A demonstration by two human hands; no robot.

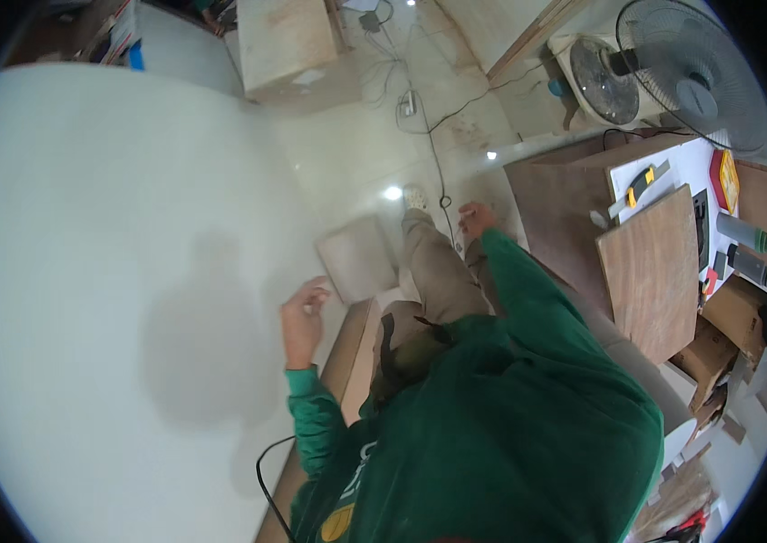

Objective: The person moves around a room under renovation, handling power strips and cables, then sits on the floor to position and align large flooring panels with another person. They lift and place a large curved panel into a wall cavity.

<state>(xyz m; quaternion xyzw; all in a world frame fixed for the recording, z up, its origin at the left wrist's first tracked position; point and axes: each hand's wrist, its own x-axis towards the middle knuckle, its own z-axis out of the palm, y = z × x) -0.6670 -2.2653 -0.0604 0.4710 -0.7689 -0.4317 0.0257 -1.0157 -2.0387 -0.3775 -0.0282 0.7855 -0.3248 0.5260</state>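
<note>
Left hand (304,312) raised beside the big white panel (103,271), fingers loosely curled, gripping nothing — it hovers at the panel's right edge, contact not clear. Right hand (476,219) out ahead of the body in a loose fist; whether it holds anything small I cannot tell. Green sleeves (528,299) on both arms. Below the left hand a brown board edge (347,353) runs under the panel; a small pale slab (358,258) lies on the floor between the hands, just beside the leg (438,267) and shoe (415,197). A black cable (268,475) loops near the left elbow; more cable (433,154) trails over the floor toward a socket strip. Right of the body — a wooden board (653,271) propped by a cluttered bench (691,167), two fans (664,72) behind. Risks, as I judge them: a foot could snag the floor cable while stepping round the slab; the panel could slide if pushed with one open hand only; the propped board might tip if brushed by the right elbow.
</note>
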